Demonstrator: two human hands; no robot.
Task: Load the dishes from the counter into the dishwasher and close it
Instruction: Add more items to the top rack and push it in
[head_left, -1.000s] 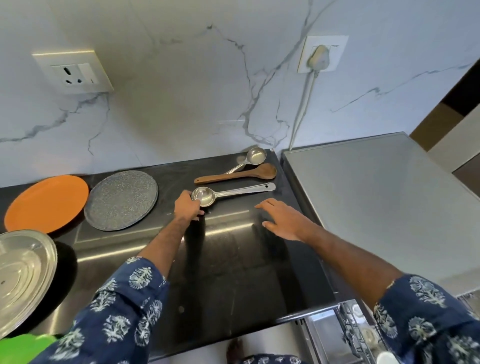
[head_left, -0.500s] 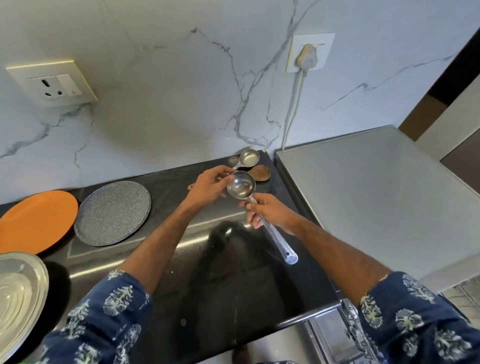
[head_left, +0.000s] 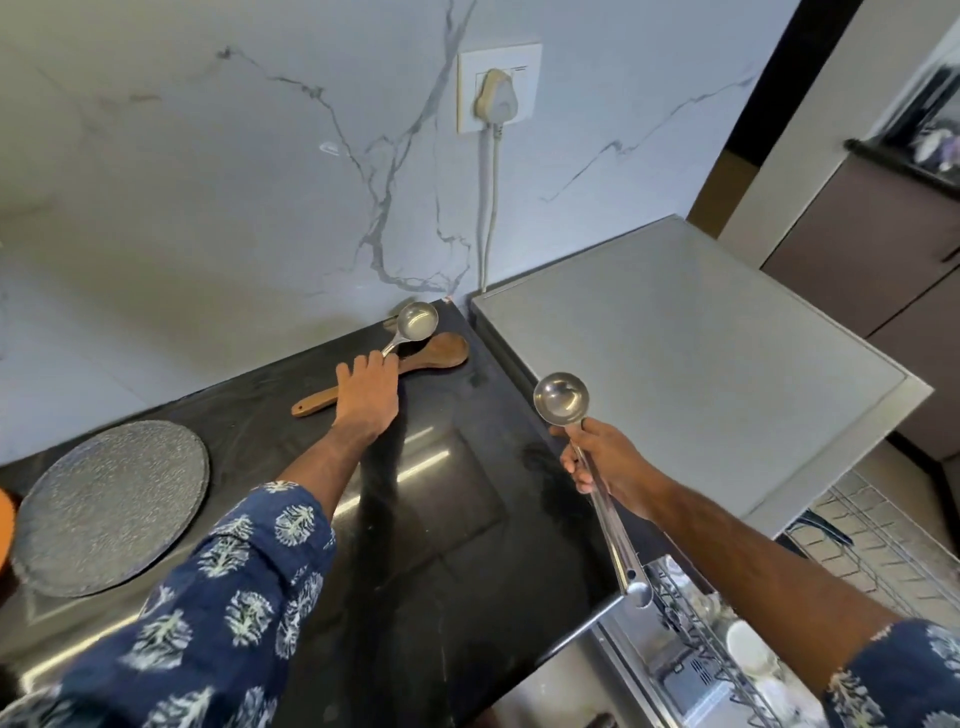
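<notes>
Dishwasher rack (head_left: 727, 639): lower right of the frame, pulled out below the counter edge.
Right hand (head_left: 605, 462): right of centre, fist wrapped round the handle of a steel ladle (head_left: 562, 397), bowl up.
Gray plate (head_left: 106, 506): lying flat at left on the black counter (head_left: 441, 519).
Left hand (head_left: 366, 392): centre, covering the wooden spoon (head_left: 436, 353) and the small ladle (head_left: 415, 322); whether it gripped either could not be told.
Risk: grabbing both together might let one slip and clatter.

On the marble wall (head_left: 208, 171) ahead of you, a white socket (head_left: 500, 87) carries a plug (head_left: 494, 98); its cable (head_left: 488, 208) hangs straight down behind the black table (head_left: 415, 519). At your far right stands a brown cabinet (head_left: 857, 249).
</notes>
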